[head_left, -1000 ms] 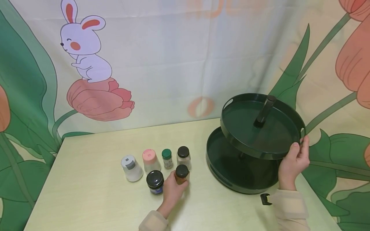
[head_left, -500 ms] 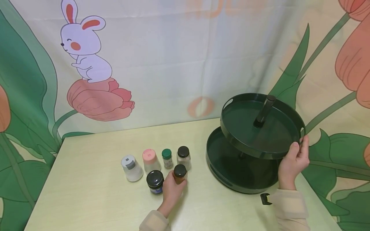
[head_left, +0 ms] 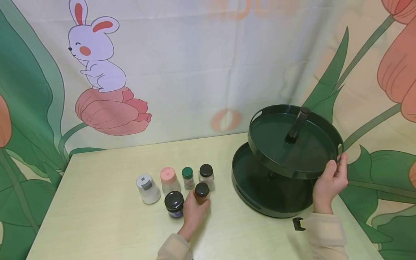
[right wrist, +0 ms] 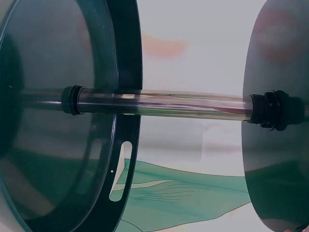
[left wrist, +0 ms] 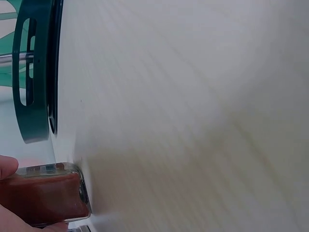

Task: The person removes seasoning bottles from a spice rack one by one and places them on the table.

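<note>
My left hand [head_left: 194, 213] grips a spice jar [head_left: 202, 190] with a black lid and reddish-brown powder. In the left wrist view, the clear base of the spice jar [left wrist: 43, 198] shows right at the tabletop, with fingers on both sides. On the right stands a dark green two-tier round tray [head_left: 274, 167]. My right hand [head_left: 330, 186] holds the right rim of its upper tier, thumb at the front. A post [right wrist: 188, 105] joins the tiers in the right wrist view. Both tiers hold nothing that shows.
Around the left hand stand a black-lidded dark jar [head_left: 174, 204], a grey-topped shaker [head_left: 148, 189], a pink-topped shaker [head_left: 169, 180], a green-capped bottle [head_left: 187, 177] and another black-lidded jar [head_left: 206, 177]. A printed curtain [head_left: 182, 72] hangs behind the table [head_left: 97, 216].
My left hand and the spice jar have shifted slightly left and a little toward the back, closer to the other jars. My right hand and the tray have stayed in place.
</note>
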Demonstrator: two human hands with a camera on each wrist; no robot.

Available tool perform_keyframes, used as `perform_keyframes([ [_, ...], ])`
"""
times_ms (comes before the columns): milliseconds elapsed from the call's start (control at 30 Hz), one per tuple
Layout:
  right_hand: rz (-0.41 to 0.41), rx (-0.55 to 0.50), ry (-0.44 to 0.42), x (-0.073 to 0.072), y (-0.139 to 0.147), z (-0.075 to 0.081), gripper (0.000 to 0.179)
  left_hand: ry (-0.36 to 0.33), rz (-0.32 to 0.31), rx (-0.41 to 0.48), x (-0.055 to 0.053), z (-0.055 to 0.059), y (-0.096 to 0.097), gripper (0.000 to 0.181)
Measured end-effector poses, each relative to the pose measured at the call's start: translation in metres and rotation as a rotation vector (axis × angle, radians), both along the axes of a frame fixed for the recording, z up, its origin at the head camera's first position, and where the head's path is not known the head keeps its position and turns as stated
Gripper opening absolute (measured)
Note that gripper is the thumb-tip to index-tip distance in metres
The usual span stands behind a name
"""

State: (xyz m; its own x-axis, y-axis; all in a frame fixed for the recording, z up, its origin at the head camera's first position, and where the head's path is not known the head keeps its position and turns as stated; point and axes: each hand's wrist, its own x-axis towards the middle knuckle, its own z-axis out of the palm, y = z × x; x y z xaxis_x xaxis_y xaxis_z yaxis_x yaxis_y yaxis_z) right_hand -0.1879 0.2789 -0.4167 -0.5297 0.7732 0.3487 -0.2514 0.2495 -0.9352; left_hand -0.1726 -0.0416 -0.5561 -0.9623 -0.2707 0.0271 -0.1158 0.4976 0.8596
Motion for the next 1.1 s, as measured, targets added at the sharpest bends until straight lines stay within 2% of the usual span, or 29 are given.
perform_keyframes([
  [300, -0.001, 0.005, 0.011, 0.001, -0.002, 0.002, 0.042, 0.008, 0.004, -0.004, -0.002, 0.001, 0.000, 0.048],
  [567, -0.003, 0.005, 0.018, 0.009, -0.013, 0.016, 0.043, 0.002, -0.033, -0.006, 0.000, 0.005, -0.002, 0.050],
  [633, -0.005, 0.007, 0.016, 0.009, -0.013, 0.015, 0.043, -0.005, -0.048, -0.008, 0.001, 0.004, -0.002, 0.052],
  [833, -0.003, 0.012, 0.007, 0.001, -0.001, 0.000, 0.042, -0.020, -0.094, -0.007, 0.007, 0.005, -0.005, 0.061],
  [1100, -0.002, 0.011, 0.005, 0.001, -0.001, 0.000, 0.043, -0.064, -0.193, -0.048, 0.022, 0.003, -0.014, 0.072],
])
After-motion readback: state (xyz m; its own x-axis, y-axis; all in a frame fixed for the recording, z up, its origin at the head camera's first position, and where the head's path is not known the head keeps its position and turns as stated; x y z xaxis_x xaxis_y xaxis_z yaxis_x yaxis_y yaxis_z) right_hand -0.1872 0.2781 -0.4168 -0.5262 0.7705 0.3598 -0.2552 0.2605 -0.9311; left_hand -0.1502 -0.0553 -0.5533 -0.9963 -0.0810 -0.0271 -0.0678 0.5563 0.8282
